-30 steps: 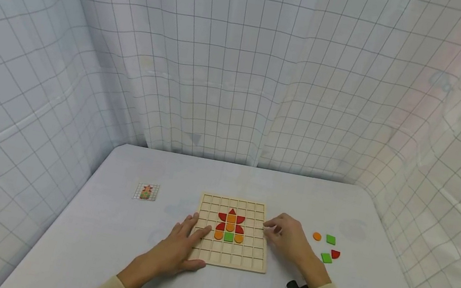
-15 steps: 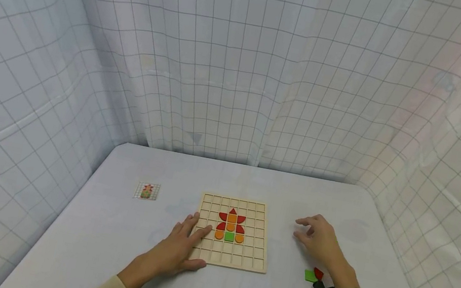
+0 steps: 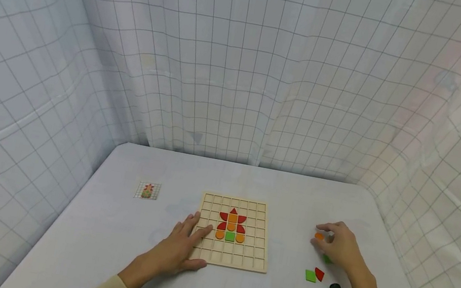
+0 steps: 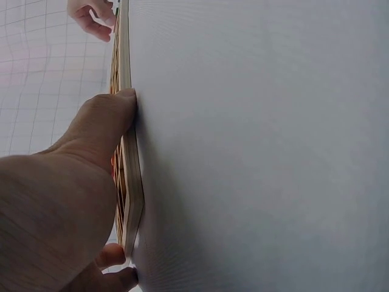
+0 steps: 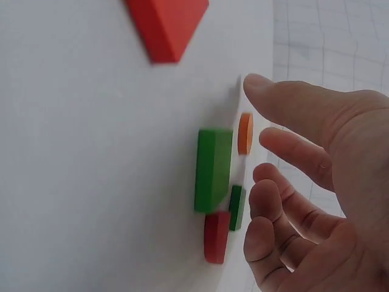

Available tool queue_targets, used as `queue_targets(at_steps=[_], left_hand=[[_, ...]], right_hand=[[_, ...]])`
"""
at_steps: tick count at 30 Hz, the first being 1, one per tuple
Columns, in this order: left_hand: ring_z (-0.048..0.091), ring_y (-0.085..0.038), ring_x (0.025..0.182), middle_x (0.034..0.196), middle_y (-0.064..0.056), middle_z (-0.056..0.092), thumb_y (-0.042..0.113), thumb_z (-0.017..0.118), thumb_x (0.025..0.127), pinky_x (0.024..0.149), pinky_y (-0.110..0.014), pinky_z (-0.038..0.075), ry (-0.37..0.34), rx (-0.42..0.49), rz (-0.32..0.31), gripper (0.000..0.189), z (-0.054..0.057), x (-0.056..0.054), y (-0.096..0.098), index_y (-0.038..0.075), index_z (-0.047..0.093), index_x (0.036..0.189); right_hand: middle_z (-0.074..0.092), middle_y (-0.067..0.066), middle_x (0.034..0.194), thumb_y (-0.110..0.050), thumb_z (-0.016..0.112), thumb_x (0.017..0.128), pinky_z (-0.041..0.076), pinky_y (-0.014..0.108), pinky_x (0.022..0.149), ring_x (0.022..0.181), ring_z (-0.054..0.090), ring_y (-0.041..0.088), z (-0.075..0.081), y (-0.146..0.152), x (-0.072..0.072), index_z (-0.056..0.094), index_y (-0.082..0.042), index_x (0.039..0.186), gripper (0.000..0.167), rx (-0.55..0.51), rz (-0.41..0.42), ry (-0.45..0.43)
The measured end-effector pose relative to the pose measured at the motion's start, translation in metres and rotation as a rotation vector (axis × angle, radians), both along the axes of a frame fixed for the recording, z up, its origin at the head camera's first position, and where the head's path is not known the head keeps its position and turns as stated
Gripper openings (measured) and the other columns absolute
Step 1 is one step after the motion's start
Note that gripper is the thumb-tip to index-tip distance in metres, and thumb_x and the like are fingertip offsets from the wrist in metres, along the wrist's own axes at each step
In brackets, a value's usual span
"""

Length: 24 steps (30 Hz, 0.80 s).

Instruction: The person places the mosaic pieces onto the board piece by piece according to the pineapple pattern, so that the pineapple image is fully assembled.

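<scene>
My left hand [image 3: 177,248] lies with spread fingers over the left edge of a pale wooden grid board [image 3: 256,262], its thumb [image 4: 115,109] against the near edge. Red, orange and green tiles form a figure in the grid, with a green square [image 3: 230,236] between two orange discs in its bottom row. Off to the right, my right hand [image 3: 343,249] hovers low, thumb and forefinger apart on either side of a loose orange disc [image 5: 245,134]. Nothing is held there; a gap shows between fingers and disc in the right wrist view. Other tiles are partly hidden beneath this hand.
Nearer my right wrist lie a green tile [image 3: 310,276] and a red tile [image 3: 319,274]. Beyond them in the right wrist view are a dark green tile [image 5: 237,208] and another red one [image 5: 217,237]. A small picture card [image 3: 147,190] lies left of the board.
My right hand has travelled right from the board's right edge to the loose orange disc. Its arm has uncovered a green and a red tile. The left hand stays put.
</scene>
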<state>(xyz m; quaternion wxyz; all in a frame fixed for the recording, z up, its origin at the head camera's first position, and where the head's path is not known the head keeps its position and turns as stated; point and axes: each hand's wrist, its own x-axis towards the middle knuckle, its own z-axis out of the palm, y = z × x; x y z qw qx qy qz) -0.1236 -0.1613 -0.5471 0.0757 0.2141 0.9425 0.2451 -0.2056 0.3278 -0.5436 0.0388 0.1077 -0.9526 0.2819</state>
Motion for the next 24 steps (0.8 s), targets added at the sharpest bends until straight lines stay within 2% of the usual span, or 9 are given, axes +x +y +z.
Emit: queue_targets(at_steps=[4, 10, 16, 24], left_hand=[[0.024, -0.059, 0.178, 0.190, -0.035, 0.023, 0.051, 0.090, 0.102, 0.141, -0.079, 0.027, 0.003, 0.001, -0.001, 0.095, 0.0001, 0.0000, 0.0002, 0.011, 0.048, 0.178], [0.024, -0.059, 0.178, 0.190, -0.035, 0.024, 0.050, 0.090, 0.103, 0.141, -0.079, 0.028, 0.011, -0.004, 0.002, 0.093, -0.0018, -0.0008, 0.0008, 0.011, 0.049, 0.177], [0.022, -0.059, 0.179, 0.190, -0.034, 0.023, 0.051, 0.089, 0.103, 0.141, -0.079, 0.026, -0.002, -0.006, 0.002, 0.093, -0.0049, -0.0006, -0.0005, 0.012, 0.048, 0.178], [0.022, -0.059, 0.179, 0.190, -0.034, 0.023, 0.051, 0.089, 0.103, 0.142, -0.079, 0.026, -0.003, -0.009, 0.003, 0.093, -0.0059, -0.0019, -0.0017, 0.013, 0.048, 0.178]], right_hand=[[0.076, 0.017, 0.117, -0.023, 0.098, 0.097, 0.052, 0.027, 0.075, 0.092, 0.061, 0.019, -0.0010, 0.0071, 0.0013, 0.086, -0.001, 0.127, 0.039, 0.009, -0.011, -0.028], [0.078, 0.015, 0.117, -0.021, 0.094, 0.101, 0.051, 0.026, 0.073, 0.093, 0.061, 0.019, -0.0010, 0.0104, 0.0016, 0.088, -0.003, 0.123, 0.029, -0.018, -0.034, -0.070], [0.082, 0.012, 0.112, -0.018, 0.092, 0.102, 0.050, 0.026, 0.073, 0.091, 0.061, 0.017, -0.0017, 0.0089, 0.0002, 0.089, -0.005, 0.118, 0.021, -0.025, -0.016, -0.052], [0.081, 0.010, 0.109, -0.018, 0.092, 0.102, 0.050, 0.026, 0.073, 0.090, 0.061, 0.017, -0.0044, 0.0075, -0.0019, 0.089, -0.006, 0.117, 0.020, -0.018, -0.026, -0.049]])
